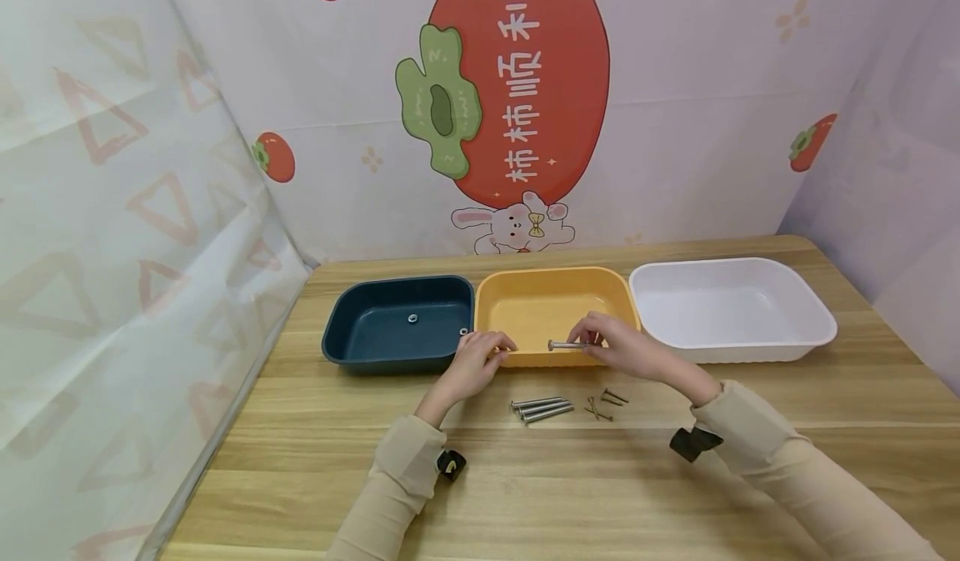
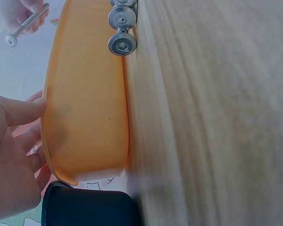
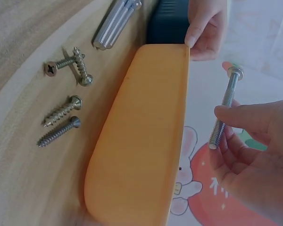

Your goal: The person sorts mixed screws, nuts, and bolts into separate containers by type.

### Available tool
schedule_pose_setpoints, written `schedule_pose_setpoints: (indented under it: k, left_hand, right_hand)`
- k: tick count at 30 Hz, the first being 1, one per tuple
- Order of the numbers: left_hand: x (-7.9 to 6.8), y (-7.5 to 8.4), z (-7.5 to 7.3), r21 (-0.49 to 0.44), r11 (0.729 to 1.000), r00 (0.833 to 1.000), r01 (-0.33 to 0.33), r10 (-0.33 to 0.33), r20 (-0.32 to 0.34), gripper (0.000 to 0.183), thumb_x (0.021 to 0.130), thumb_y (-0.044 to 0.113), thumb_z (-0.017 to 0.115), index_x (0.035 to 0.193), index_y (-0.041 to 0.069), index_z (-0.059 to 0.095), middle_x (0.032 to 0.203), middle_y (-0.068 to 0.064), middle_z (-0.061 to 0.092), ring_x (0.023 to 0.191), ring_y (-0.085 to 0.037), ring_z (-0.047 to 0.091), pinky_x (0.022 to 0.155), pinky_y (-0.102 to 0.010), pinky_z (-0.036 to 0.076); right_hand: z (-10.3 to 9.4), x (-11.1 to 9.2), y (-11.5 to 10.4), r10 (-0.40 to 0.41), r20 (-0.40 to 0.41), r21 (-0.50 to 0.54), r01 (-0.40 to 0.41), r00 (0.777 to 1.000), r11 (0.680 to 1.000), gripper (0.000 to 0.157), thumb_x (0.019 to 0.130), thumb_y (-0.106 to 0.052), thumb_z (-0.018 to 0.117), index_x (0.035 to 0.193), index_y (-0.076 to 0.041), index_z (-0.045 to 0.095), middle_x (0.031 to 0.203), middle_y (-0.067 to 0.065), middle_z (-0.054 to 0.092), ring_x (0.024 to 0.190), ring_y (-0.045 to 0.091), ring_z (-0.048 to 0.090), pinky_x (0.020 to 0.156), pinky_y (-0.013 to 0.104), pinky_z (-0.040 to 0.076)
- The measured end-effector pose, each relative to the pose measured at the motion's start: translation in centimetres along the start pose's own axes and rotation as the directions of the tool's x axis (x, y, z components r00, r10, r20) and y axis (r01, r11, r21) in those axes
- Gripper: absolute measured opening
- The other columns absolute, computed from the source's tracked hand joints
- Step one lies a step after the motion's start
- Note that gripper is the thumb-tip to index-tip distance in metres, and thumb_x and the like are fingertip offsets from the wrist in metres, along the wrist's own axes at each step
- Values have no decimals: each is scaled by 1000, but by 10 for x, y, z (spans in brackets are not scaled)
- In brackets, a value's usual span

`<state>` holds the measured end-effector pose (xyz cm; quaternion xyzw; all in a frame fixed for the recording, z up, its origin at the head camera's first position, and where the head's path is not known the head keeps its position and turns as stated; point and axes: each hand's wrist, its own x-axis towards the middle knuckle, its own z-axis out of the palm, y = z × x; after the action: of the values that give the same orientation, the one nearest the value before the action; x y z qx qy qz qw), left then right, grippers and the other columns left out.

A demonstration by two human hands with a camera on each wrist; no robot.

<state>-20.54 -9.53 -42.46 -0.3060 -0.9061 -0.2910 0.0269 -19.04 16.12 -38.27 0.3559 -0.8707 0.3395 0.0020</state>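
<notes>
- R hand [image 1: 618,346]: fingers curled, thumb + fingertips pinching one long bolt [image 1: 562,345] by its shank; bolt held up abv near rim of yellow tray [image 1: 540,304], not touching it, head twd tabletop's L edge.
- L hand [image 1: 474,363]: thumb + fingers gripping yellow tray's near rim at its L end, thumb on outer side, just beside dark blue tray [image 1: 360,359].
- Yellow tray: mid of row of 3, along tabletop's [image 1: 300,453] far edge.
- Loose bolts [image 1: 546,409]: bunch of 4, lying side by side on tabletop btwn yellow tray & near edge; heads twd L edge.
- Small screws [image 3: 62,112]: 4 pcs, just R of loose bolts, i.e. nearer tabletop's R edge; 2 crossed, other 2 side by side.
- Dark blue tray: twd tabletop's far L corner; 2 small metal rings [image 1: 412,318] inside, one nr middle, other by its R wall.
- White tray [image 1: 731,303]: twd far R corner, beside yellow tray.
- Sleeves [image 1: 408,465]: beige, both arms; black straps [image 1: 452,464] at wrists.
- Backdrop [image 1: 337,69] behind far edge: white cloth w/ red fruit & rabbit print.
</notes>
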Motion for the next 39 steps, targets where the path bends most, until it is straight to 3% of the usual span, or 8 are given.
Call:
schedule_pose_setpoints:
  k: [7, 14, 24, 39]
  left_hand:
    - [-1, 0, 0, -21, 1000, 1000, -2, 2, -5, 10, 88, 9, 53, 95, 9, 59, 88, -2, 60, 89, -20, 51, 94, -47, 23]
    - [-1, -5, 1, -24, 998, 998, -61, 60, -29, 12, 91, 15, 49, 95, 12, 59, 85, 2, 59, 86, -16, 51, 93, -45, 24]
    - [1, 0, 0, -5, 1000, 1000, 27, -27, 14, 10, 89, 10, 52, 96, 12, 60, 85, 1, 59, 88, -17, 51, 95, -44, 23]
    - [0, -1, 0, -5, 1000, 1000, 10, -10, 6, 10, 89, 10, 52, 95, 12, 60, 86, 1, 59, 88, -18, 51, 95, -46, 23]
  right_hand:
    - [-4, 5, 4, 22, -8, 13, -22, 1000, 1000, 19, 76, 11, 59, 93, 2, 59, 76, 3, 51, 73, 15, 47, 65, 26, 45]
    - [-7, 7, 10, 28, -35, 7, -27, 999, 1000, 19, 76, 11, 59, 92, 1, 59, 76, 2, 50, 73, 15, 47, 64, 26, 43]
    - [-12, 16, 20, 50, -29, 11, -49, 998, 999, 18, 75, 12, 59, 91, 3, 60, 73, 1, 50, 69, 14, 48, 62, 26, 43]
    - [-16, 25, 36, 77, -19, -6, -78, 997, 997, 15, 76, 11, 58, 90, 6, 61, 72, 7, 52, 67, 17, 49, 59, 26, 42]
